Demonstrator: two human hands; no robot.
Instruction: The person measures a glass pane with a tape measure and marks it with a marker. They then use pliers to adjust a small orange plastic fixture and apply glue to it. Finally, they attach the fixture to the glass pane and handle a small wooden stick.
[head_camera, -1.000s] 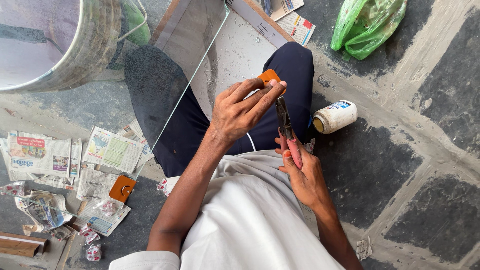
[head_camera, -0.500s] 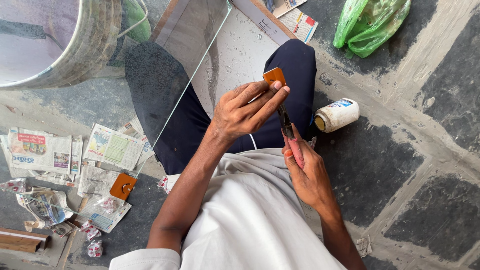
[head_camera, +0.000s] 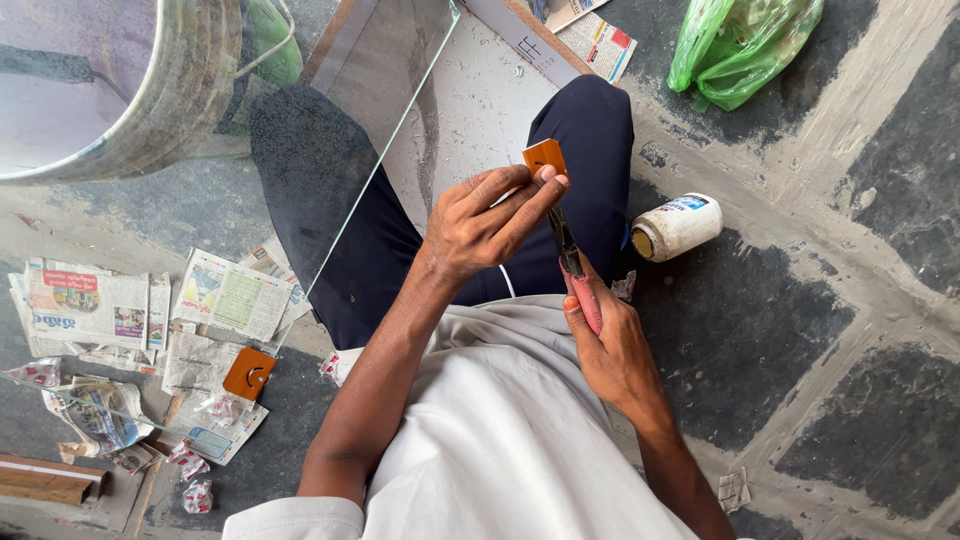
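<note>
left hand (head_camera: 480, 225): fingers pinch orange plate (head_camera: 545, 156) | right hand (head_camera: 610, 345): fingers wrap red-handled pliers (head_camera: 572, 262) | pliers' long axis points up toward plate, just below it

The location is an informal floor-level workshop, indicated by the patched stone floor (head_camera: 850, 300), a large glass sheet (head_camera: 330, 130), spread newspaper sheets (head_camera: 90, 305), a paint-stained bucket (head_camera: 170, 90), wood offcuts (head_camera: 45, 480) and a small white jar (head_camera: 680, 226).
</note>
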